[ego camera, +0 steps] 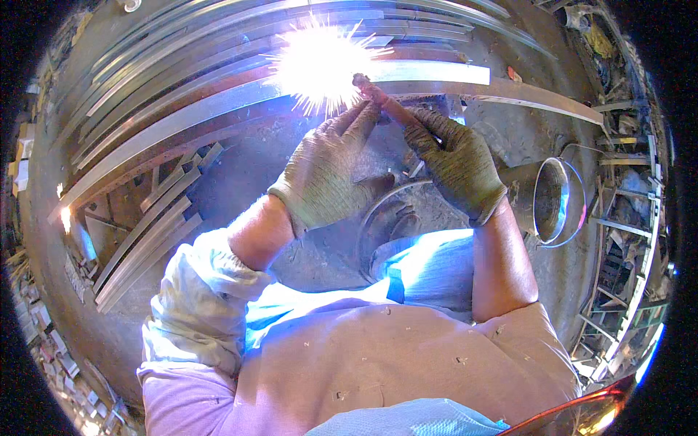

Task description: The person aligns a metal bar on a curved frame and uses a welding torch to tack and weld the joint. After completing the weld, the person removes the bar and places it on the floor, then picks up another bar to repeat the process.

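A welding torch (pixel 395 110) with a reddish-brown neck slants up and left from my gloved right hand (pixel 455 158), whose fingers are wrapped around it. Its tip ends at the edge of a glaring arc (pixel 322 62) that throws sparks in all directions. My gloved left hand (pixel 332 166) touches the torch neck with its extended fingertips, its thumb spread away below. The arc sits over a long metal bar (pixel 436 72) lying crosswise before me; glare hides the joint. A second, rusty metal bar (pixel 545 100) runs beneath it to the right.
Several long metal profiles (pixel 218 46) lie side by side beyond the arc. Shorter metal channels (pixel 147 256) are stacked at left. On the right are an open-ended metal cylinder (pixel 551 201) and a metal frame (pixel 627 229). A round metal part (pixel 373 218) lies below my hands.
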A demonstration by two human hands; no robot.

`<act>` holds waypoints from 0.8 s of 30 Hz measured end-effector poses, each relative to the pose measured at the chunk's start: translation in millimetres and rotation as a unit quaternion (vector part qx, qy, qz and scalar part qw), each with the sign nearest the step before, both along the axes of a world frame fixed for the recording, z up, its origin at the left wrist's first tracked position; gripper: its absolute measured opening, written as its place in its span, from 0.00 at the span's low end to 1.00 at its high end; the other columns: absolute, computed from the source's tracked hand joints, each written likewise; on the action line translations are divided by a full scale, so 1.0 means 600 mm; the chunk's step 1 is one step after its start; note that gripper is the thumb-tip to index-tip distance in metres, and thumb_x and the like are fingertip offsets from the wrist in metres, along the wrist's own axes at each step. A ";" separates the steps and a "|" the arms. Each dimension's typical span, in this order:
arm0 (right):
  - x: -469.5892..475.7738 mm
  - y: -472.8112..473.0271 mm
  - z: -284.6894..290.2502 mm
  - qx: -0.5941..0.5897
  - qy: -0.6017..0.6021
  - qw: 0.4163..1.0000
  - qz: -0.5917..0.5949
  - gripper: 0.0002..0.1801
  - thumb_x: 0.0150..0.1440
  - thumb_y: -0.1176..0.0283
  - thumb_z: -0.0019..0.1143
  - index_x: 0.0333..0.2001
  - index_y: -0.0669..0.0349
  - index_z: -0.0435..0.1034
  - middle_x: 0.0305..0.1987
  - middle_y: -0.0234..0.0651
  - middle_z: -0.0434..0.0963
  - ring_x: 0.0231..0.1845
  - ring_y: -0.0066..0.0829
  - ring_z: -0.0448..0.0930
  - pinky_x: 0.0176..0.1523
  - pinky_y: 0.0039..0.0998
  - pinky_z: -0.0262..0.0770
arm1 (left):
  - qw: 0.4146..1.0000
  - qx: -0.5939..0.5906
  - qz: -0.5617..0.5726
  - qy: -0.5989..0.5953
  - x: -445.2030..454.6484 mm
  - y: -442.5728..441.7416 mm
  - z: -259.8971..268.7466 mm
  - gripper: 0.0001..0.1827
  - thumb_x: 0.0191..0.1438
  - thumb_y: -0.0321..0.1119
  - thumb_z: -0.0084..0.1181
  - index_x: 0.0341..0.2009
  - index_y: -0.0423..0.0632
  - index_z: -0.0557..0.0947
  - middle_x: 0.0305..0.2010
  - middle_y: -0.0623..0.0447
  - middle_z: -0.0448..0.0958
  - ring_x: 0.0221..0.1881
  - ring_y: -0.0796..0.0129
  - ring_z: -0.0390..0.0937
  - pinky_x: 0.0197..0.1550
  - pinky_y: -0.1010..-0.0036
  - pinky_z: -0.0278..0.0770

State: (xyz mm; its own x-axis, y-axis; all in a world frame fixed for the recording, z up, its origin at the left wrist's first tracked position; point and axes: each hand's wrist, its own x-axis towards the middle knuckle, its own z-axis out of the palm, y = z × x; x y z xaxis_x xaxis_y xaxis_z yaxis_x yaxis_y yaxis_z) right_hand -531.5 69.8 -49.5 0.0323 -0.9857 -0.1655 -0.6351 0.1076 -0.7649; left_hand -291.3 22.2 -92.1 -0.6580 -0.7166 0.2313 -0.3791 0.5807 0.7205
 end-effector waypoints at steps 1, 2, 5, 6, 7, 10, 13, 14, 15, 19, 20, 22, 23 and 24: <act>-0.008 0.000 -0.031 -0.055 -0.037 0.998 0.021 0.22 0.78 0.56 0.57 0.73 0.36 0.78 0.61 0.39 0.89 0.58 0.47 0.89 0.62 0.44 0.85 | 0.998 -0.031 0.008 -0.057 -0.002 0.007 0.006 0.57 0.55 0.45 0.79 0.83 0.41 0.64 0.80 0.28 0.69 0.78 0.33 0.70 0.78 0.51 0.72; -0.016 0.003 -0.031 -0.057 -0.008 0.998 0.028 0.22 0.78 0.57 0.56 0.73 0.36 0.78 0.60 0.39 0.89 0.58 0.48 0.89 0.61 0.44 0.85 | 1.000 -0.008 -0.002 -0.030 -0.004 0.003 0.005 0.57 0.55 0.45 0.79 0.83 0.41 0.64 0.80 0.28 0.68 0.79 0.33 0.70 0.79 0.50 0.71; -0.004 -0.003 -0.007 -0.032 0.053 0.997 0.038 0.22 0.79 0.59 0.54 0.73 0.35 0.77 0.61 0.39 0.89 0.60 0.48 0.88 0.63 0.43 0.84 | 0.999 0.010 -0.003 -0.031 0.002 -0.001 -0.008 0.58 0.55 0.46 0.79 0.82 0.38 0.63 0.81 0.27 0.67 0.79 0.31 0.69 0.80 0.50 0.69; -0.001 -0.003 -0.001 -0.019 0.073 0.997 0.036 0.22 0.79 0.60 0.54 0.74 0.35 0.77 0.62 0.38 0.89 0.61 0.48 0.88 0.63 0.43 0.84 | 0.999 -0.006 -0.002 -0.038 0.001 -0.001 -0.005 0.58 0.55 0.46 0.79 0.82 0.35 0.63 0.80 0.26 0.67 0.79 0.32 0.69 0.81 0.50 0.69; -0.003 -0.003 -0.004 -0.039 0.073 0.996 0.044 0.22 0.79 0.60 0.54 0.74 0.34 0.77 0.62 0.38 0.88 0.61 0.48 0.88 0.64 0.43 0.83 | 0.999 0.000 -0.002 -0.038 0.001 -0.001 -0.007 0.58 0.55 0.47 0.79 0.82 0.35 0.63 0.80 0.26 0.67 0.79 0.32 0.69 0.81 0.50 0.69; -0.009 -0.003 -0.020 -0.080 0.041 0.994 0.054 0.22 0.79 0.60 0.52 0.74 0.33 0.77 0.63 0.39 0.88 0.62 0.49 0.87 0.65 0.44 0.83 | 0.999 -0.001 0.003 -0.044 0.001 0.000 -0.010 0.58 0.55 0.48 0.80 0.81 0.34 0.64 0.80 0.26 0.68 0.79 0.32 0.69 0.81 0.50 0.69; -0.009 -0.006 -0.027 -0.091 0.010 0.994 0.061 0.22 0.79 0.60 0.52 0.73 0.33 0.78 0.62 0.41 0.88 0.62 0.50 0.86 0.65 0.46 0.82 | 0.999 0.019 -0.009 -0.036 0.003 -0.003 -0.009 0.58 0.55 0.48 0.80 0.81 0.34 0.64 0.80 0.26 0.67 0.78 0.32 0.69 0.80 0.50 0.70; -0.010 -0.008 -0.022 -0.104 0.047 0.991 0.075 0.22 0.79 0.60 0.52 0.72 0.34 0.78 0.62 0.41 0.88 0.62 0.51 0.86 0.65 0.46 0.82 | 0.999 0.015 -0.001 -0.047 0.004 -0.002 -0.010 0.59 0.54 0.48 0.81 0.81 0.35 0.64 0.80 0.27 0.68 0.78 0.32 0.70 0.79 0.50 0.71; -0.010 -0.009 -0.020 -0.100 0.058 0.991 0.072 0.22 0.79 0.60 0.53 0.72 0.34 0.78 0.61 0.41 0.88 0.63 0.51 0.86 0.66 0.46 0.81 | 0.999 0.008 -0.001 -0.053 0.003 -0.002 -0.009 0.59 0.54 0.48 0.80 0.81 0.35 0.64 0.80 0.27 0.69 0.78 0.31 0.70 0.79 0.50 0.71; -0.006 -0.007 -0.014 -0.064 0.042 0.996 0.040 0.21 0.77 0.60 0.55 0.71 0.36 0.80 0.61 0.41 0.88 0.64 0.51 0.84 0.68 0.46 0.79 | 0.997 0.034 0.007 -0.072 0.001 0.001 0.004 0.58 0.54 0.50 0.79 0.82 0.37 0.64 0.78 0.27 0.71 0.77 0.30 0.70 0.79 0.49 0.72; -0.008 -0.009 -0.015 -0.071 0.049 0.995 0.044 0.21 0.77 0.60 0.56 0.71 0.36 0.80 0.62 0.42 0.88 0.64 0.51 0.84 0.68 0.46 0.79 | 0.998 0.026 0.003 -0.064 0.001 -0.001 -0.001 0.59 0.54 0.50 0.79 0.82 0.37 0.64 0.78 0.27 0.70 0.77 0.30 0.70 0.79 0.49 0.72; -0.008 -0.009 -0.011 -0.076 0.048 0.995 0.047 0.21 0.77 0.59 0.57 0.71 0.37 0.80 0.62 0.42 0.88 0.64 0.51 0.84 0.69 0.46 0.78 | 0.998 0.008 0.004 -0.065 0.003 0.001 0.000 0.59 0.54 0.50 0.79 0.82 0.36 0.63 0.78 0.26 0.70 0.77 0.30 0.70 0.78 0.48 0.72; -0.006 -0.007 -0.008 -0.074 0.040 0.995 0.046 0.21 0.76 0.59 0.58 0.70 0.38 0.80 0.62 0.42 0.87 0.64 0.51 0.84 0.69 0.47 0.78 | 0.998 0.011 0.003 -0.058 0.003 0.000 -0.002 0.59 0.54 0.49 0.80 0.82 0.36 0.63 0.78 0.25 0.70 0.77 0.30 0.70 0.78 0.48 0.72; -0.006 -0.006 -0.007 -0.074 0.040 0.995 0.045 0.21 0.76 0.59 0.58 0.70 0.38 0.80 0.62 0.42 0.87 0.64 0.51 0.84 0.69 0.46 0.78 | 0.999 0.014 0.002 -0.051 0.001 -0.002 -0.003 0.59 0.54 0.49 0.80 0.82 0.36 0.63 0.78 0.25 0.70 0.76 0.30 0.71 0.78 0.48 0.72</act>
